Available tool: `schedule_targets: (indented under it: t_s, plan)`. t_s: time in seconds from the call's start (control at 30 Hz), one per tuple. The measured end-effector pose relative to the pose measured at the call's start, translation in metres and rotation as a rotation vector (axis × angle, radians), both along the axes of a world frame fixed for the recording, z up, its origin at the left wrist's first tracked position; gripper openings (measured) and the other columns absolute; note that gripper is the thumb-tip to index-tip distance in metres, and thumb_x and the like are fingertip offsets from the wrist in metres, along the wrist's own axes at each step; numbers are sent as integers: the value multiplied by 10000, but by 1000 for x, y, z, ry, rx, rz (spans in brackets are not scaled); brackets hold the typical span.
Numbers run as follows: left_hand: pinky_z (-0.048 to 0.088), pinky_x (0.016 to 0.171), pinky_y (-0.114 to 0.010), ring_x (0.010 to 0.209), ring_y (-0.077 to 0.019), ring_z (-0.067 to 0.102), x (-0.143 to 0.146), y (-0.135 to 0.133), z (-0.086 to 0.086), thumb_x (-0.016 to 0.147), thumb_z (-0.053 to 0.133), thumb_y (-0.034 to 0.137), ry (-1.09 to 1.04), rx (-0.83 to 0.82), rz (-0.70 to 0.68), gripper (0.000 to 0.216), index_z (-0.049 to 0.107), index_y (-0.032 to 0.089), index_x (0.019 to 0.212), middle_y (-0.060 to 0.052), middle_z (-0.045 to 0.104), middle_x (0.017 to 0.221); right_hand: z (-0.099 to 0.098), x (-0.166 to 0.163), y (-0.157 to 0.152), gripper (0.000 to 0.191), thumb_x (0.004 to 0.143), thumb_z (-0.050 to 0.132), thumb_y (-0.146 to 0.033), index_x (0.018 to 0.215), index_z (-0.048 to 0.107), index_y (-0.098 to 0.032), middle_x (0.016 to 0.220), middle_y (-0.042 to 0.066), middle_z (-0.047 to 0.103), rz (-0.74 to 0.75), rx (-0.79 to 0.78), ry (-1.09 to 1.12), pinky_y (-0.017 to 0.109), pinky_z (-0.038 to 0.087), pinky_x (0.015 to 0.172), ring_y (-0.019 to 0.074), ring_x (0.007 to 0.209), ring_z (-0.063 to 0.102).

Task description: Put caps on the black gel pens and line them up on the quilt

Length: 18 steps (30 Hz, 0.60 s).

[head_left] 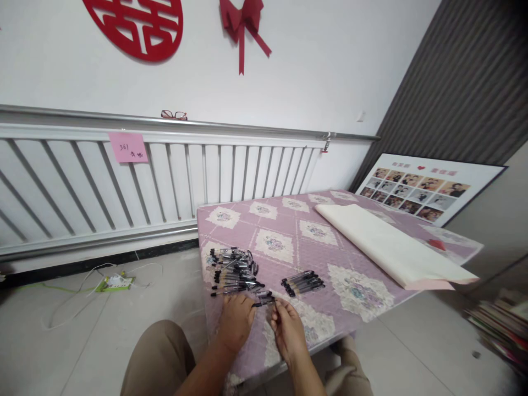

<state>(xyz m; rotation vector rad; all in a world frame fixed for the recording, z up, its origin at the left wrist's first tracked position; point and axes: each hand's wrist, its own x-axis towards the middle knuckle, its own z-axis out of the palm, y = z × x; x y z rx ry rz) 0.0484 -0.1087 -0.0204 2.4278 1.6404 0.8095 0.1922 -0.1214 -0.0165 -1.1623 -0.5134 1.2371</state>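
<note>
My left hand (pixel 236 320) and my right hand (pixel 287 329) are close together at the near edge of a low table covered with a pink patterned cloth (pixel 289 231). Both hands are closed on a black-capped pen (pixel 264 300) held between them. A loose heap of several similar pens (pixel 233 269) lies just beyond my left hand. A small neat row of pens (pixel 303 282) lies beyond my right hand.
A long cream roll of paper (pixel 391 247) lies across the table's right half. A white radiator (pixel 124 181) with a pink note (pixel 127 147) lines the wall. A photo board (pixel 424 190) leans at right. Cables (pixel 99 283) lie on the floor left, books (pixel 501 327) at far right.
</note>
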Motion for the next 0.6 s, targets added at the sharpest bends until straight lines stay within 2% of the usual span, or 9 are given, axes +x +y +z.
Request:
schedule_targets:
  t_s: [0.13, 0.27, 0.37, 0.53, 0.6]
  plan:
    - [345, 832, -361, 898, -202, 547, 0, -1, 0, 882, 483, 242, -1, -5, 37, 141, 623, 249, 897, -8, 629, 903, 0, 0, 0, 329, 605, 704, -446, 778, 523, -232, 598, -76, 485, -67, -6, -26, 199, 398, 459, 76, 482, 453]
    - [338, 860, -358, 922, -199, 537, -2, 1, -2, 883, 475, 220, -34, 2, 105, 170, 623, 249, 960, -19, 630, 920, -5, -7, 4, 299, 634, 650, -465, 790, 568, -223, 502, -92, 442, 48, -23, -254, 209, 335, 411, 86, 418, 410]
    - [323, 889, -372, 946, -205, 532, -3, 4, -5, 878, 480, 200, -67, 7, 182, 191, 624, 257, 990, -22, 629, 941, -4, -12, 6, 263, 621, 659, -402, 775, 599, -198, 457, -92, 445, 108, -35, -311, 203, 274, 373, 81, 379, 383]
    - [324, 869, -388, 973, -227, 520, -4, 6, -7, 859, 490, 165, -68, 0, 264, 213, 628, 265, 987, -26, 630, 973, 2, -14, 7, 394, 642, 610, -370, 991, 582, -188, 522, -90, 488, 165, -40, -316, 183, 280, 365, 81, 402, 421]
    - [323, 861, -396, 977, -236, 512, -4, 7, -8, 852, 487, 150, -48, 2, 291, 231, 630, 262, 994, -36, 630, 980, 2, -14, 5, 369, 651, 592, -378, 968, 575, -189, 519, -94, 470, 151, -44, -324, 178, 284, 366, 78, 404, 419]
